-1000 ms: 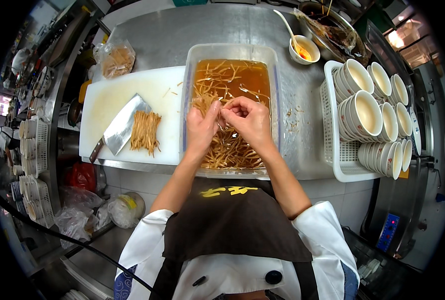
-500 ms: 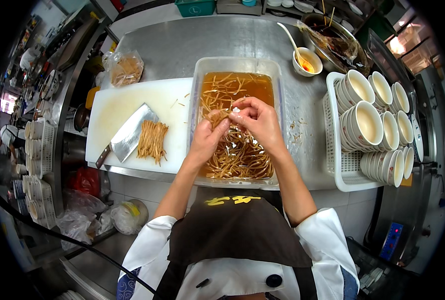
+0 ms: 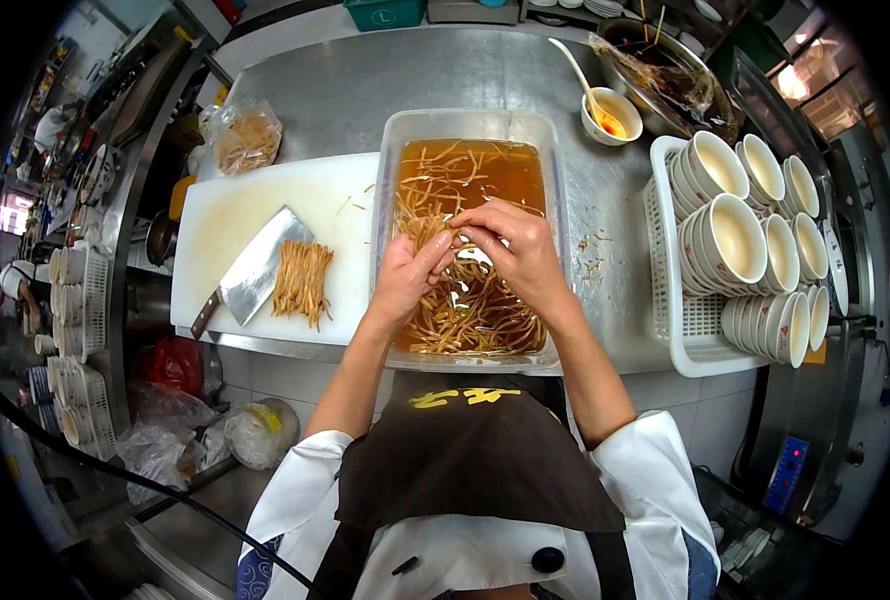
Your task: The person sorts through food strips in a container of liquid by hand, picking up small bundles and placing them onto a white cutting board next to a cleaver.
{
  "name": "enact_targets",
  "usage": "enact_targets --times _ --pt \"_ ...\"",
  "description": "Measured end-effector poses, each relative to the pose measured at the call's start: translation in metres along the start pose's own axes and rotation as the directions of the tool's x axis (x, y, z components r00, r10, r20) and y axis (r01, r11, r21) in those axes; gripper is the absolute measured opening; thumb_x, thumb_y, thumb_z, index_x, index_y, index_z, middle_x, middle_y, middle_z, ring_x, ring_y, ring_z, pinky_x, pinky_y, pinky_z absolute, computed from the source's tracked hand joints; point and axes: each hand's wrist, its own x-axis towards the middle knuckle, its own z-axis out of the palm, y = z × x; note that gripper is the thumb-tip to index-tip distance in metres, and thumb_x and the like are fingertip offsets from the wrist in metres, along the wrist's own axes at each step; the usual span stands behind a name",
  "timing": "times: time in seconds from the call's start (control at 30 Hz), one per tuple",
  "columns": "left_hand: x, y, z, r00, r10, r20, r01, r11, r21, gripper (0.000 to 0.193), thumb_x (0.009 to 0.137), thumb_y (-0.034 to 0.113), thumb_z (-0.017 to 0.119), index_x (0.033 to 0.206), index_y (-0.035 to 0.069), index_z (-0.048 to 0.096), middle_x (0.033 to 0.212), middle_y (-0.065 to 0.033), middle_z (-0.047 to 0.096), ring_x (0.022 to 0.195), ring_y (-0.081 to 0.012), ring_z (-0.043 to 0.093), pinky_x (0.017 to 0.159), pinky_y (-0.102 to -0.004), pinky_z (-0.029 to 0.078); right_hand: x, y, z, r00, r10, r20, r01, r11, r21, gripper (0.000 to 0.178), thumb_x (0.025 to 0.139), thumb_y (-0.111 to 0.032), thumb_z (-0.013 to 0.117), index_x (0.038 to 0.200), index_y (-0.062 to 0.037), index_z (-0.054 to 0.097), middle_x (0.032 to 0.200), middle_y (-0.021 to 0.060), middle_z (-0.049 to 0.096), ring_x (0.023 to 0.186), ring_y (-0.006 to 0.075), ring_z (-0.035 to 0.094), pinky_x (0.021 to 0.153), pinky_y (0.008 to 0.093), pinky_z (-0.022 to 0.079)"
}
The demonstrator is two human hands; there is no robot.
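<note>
Over a clear plastic tub (image 3: 551,160) of brown liquid, my two hands meet. My left hand (image 3: 410,280) is closed round a small bunch of thin brown strips (image 3: 420,228), which look like shredded tofu skin. Fingertips of my right hand (image 3: 520,255) pinch at the bunch beside my left thumb; what exactly they grip is too small to make out. Loose strips (image 3: 475,318) lie thickly at the tub's near end, and others float at its far end. To the left, a white cutting board (image 3: 215,200) carries a cleaver (image 3: 265,262) and a neat pile of strips (image 3: 303,280).
Behind the board sits a clear bag (image 3: 243,138) of brown food. A small bowl (image 3: 623,112) with a spoon and reddish sauce stands far right, near a large metal basin (image 3: 705,120). Stacked bowls (image 3: 735,240) fill a white basket (image 3: 690,352) on the right. Scraps (image 3: 592,268) dot the steel table.
My right fingers have moved slightly left and closed in on the bunch by my left thumb. My left hand still holds the strips. The whole view has shifted slightly.
</note>
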Motion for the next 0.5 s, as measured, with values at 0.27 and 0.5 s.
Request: enact_targets --times 0.27,0.5 --pt "-0.001 0.002 0.002 1.000 -0.019 -0.016 0.020 0.995 0.097 0.022 0.087 0.031 0.056 0.089 0.011 0.062 0.070 0.0063 0.053 0.059 -0.0030 0.045 0.050 -0.0178 0.036 -0.003 -0.005 0.000 1.000 -0.008 0.017 0.010 0.995 -0.103 0.008 0.082 -0.003 0.058 0.088 0.0023 0.059 0.082 0.0131 0.061 0.072 0.0222 0.060 0.064 0.0292 0.047" --pt "0.006 -0.007 -0.004 0.982 0.157 0.107 -0.168 0.981 0.102 0.015 0.090 0.019 0.052 0.085 0.005 0.056 0.068 0.0048 0.049 0.059 -0.0040 0.042 0.052 -0.0208 0.033 -0.008 0.006 0.012 1.000 0.021 -0.004 -0.021 0.990 -0.142 0.006 0.084 -0.002 0.053 0.085 0.0029 0.051 0.070 0.0091 0.056 0.061 0.0145 0.057 0.054 0.0261 0.045"
